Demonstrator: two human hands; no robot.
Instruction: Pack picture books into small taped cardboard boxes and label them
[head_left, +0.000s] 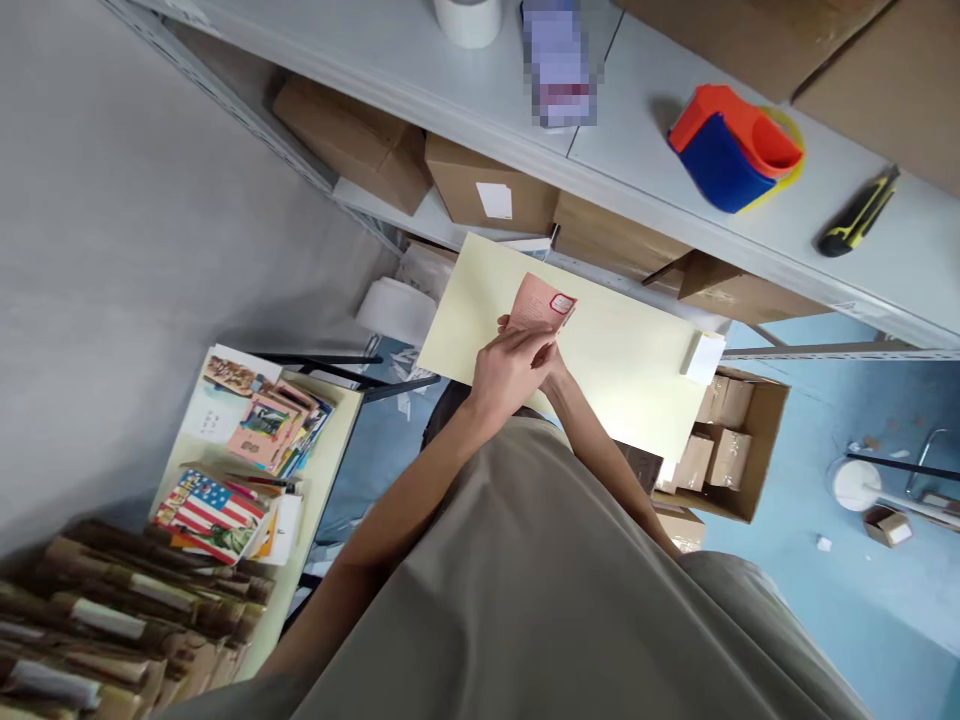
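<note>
Near the middle of the frame, both hands meet over a pale yellow table (622, 370) and are clamped together on a small pink card (541, 305) with a red-outlined mark near its upper corner. The left hand (510, 370) lies on top, fingers curled around the card's lower edge; the right hand (553, 372) is mostly hidden beneath it, only its wrist and forearm showing toward the lower right. The card stands up from the hands, tilted toward the upper right, above the table's surface. A small white pad (703, 357) lies at the table's right edge. Along the top of the frame runs a grey shelf (652, 150) carrying a red, blue and yellow tape dispenser (735, 145) and, further right, a yellow and black utility knife (859, 212). Brown cardboard boxes (491, 190) sit on the tier below the shelf. At lower left a second table (330, 450) holds a spread of picture cards (266, 420), one with a flag pattern (210, 510), beside rows of brown envelopes (112, 620). An open carton (757, 450) of small boxes rests on the blue floor (862, 620) at right
</note>
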